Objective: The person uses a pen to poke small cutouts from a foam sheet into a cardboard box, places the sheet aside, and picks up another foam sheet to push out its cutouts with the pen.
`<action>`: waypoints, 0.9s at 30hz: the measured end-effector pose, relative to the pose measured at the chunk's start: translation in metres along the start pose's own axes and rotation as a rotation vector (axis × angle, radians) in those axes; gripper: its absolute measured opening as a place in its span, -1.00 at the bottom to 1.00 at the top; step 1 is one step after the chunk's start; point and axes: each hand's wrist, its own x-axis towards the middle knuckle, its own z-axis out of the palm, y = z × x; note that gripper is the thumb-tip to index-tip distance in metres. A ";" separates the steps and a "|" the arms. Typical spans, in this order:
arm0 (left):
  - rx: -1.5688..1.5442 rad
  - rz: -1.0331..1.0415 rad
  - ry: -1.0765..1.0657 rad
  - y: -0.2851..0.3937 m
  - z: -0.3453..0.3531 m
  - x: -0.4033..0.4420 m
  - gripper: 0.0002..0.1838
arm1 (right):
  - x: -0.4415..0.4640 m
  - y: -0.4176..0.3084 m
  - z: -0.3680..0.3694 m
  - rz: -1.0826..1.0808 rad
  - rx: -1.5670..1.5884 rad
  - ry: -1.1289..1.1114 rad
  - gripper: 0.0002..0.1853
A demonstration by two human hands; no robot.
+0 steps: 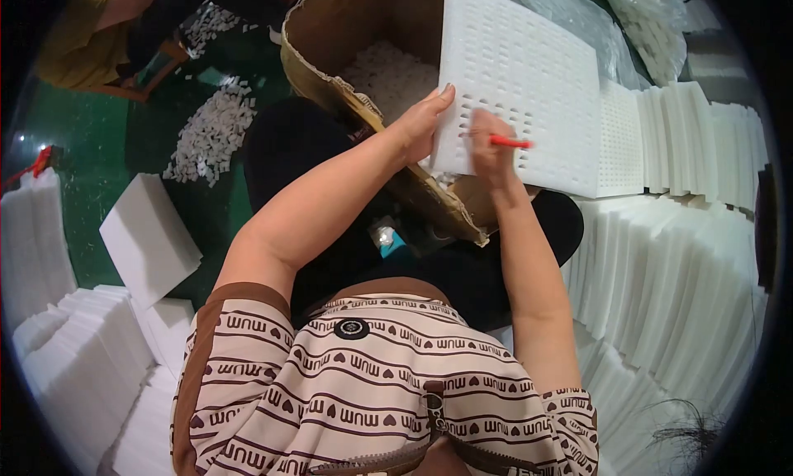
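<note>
A white foam sheet (529,71) with rows of small holes stands tilted over a worn cardboard box (326,75). My left hand (423,127) grips the sheet's left edge, its thumb on the face. Over the lower part of the holes, my right hand (493,149) is closed on a red stick-like tool (512,142). The hand is slightly blurred, and the tool's working end is hidden. Small white foam pieces (388,71) lie inside the box, below the sheet.
Stacked white foam sheets (661,261) crowd the right side; more stacks (74,352) stand at lower left. A pile of foam bits (213,129) lies on the green floor (91,137). Another person (99,38) sits at upper left. Clear plastic bags (570,17) are behind the sheet.
</note>
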 end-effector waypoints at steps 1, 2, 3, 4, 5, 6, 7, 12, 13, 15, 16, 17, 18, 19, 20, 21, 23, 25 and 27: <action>0.012 -0.005 -0.001 0.000 0.001 -0.001 -0.51 | -0.001 -0.002 0.001 -0.135 -0.171 -0.029 -0.60; 0.016 -0.010 -0.003 -0.001 0.002 0.000 -0.51 | -0.002 -0.002 0.000 -0.130 -0.172 -0.025 -0.60; 0.015 -0.014 -0.005 -0.002 0.003 0.002 -0.51 | -0.003 -0.002 -0.003 -0.041 -0.066 -0.010 -0.61; 0.010 -0.013 -0.004 -0.003 0.002 0.003 -0.50 | -0.001 -0.001 -0.004 0.043 0.044 0.000 -0.61; 0.003 -0.007 0.000 -0.002 0.000 0.003 -0.50 | 0.000 -0.002 -0.004 0.124 0.155 0.006 -0.62; -0.003 -0.003 0.005 -0.001 -0.002 0.003 -0.50 | 0.002 -0.003 -0.004 0.207 0.267 0.012 -0.62; -0.005 0.003 0.009 0.001 -0.003 0.002 -0.50 | 0.003 -0.003 -0.005 0.202 0.269 0.008 -0.62; -0.059 0.001 -0.022 -0.001 -0.001 0.002 -0.49 | -0.008 -0.001 -0.024 0.435 0.500 0.037 -0.66; -0.050 0.008 -0.024 -0.002 -0.002 0.002 -0.50 | -0.009 -0.005 -0.018 0.294 0.307 -0.010 -0.66; -0.031 0.019 -0.026 -0.006 -0.003 0.004 -0.50 | -0.011 -0.013 -0.005 0.016 -0.079 -0.105 -0.66; -0.020 0.025 -0.029 -0.008 -0.003 0.005 -0.50 | -0.012 -0.015 -0.003 -0.124 -0.272 -0.151 -0.66; -0.017 0.022 -0.032 -0.008 -0.001 0.005 -0.50 | -0.012 -0.014 -0.006 -0.121 -0.274 -0.148 -0.66; -0.020 0.019 -0.028 -0.008 0.001 0.006 -0.50 | -0.012 -0.012 -0.010 -0.029 -0.145 -0.111 -0.66; -0.026 0.019 -0.019 -0.008 0.001 0.005 -0.50 | -0.012 -0.011 -0.013 0.060 -0.012 -0.078 -0.67; -0.031 0.019 -0.009 -0.006 0.000 0.004 -0.50 | -0.012 -0.011 -0.015 0.150 0.123 -0.047 -0.67; -0.035 0.018 0.001 -0.004 -0.002 0.004 -0.50 | -0.011 -0.010 -0.016 0.241 0.256 -0.015 -0.67; -0.051 0.016 0.003 -0.002 -0.001 0.003 -0.50 | -0.015 -0.004 -0.019 0.264 0.312 -0.004 -0.68; -0.076 0.001 -0.002 -0.001 0.001 0.003 -0.51 | -0.023 0.002 -0.022 0.318 0.417 0.030 -0.71; -0.086 -0.012 -0.005 -0.003 0.001 0.002 -0.51 | -0.025 -0.002 -0.022 0.271 0.340 -0.044 -0.73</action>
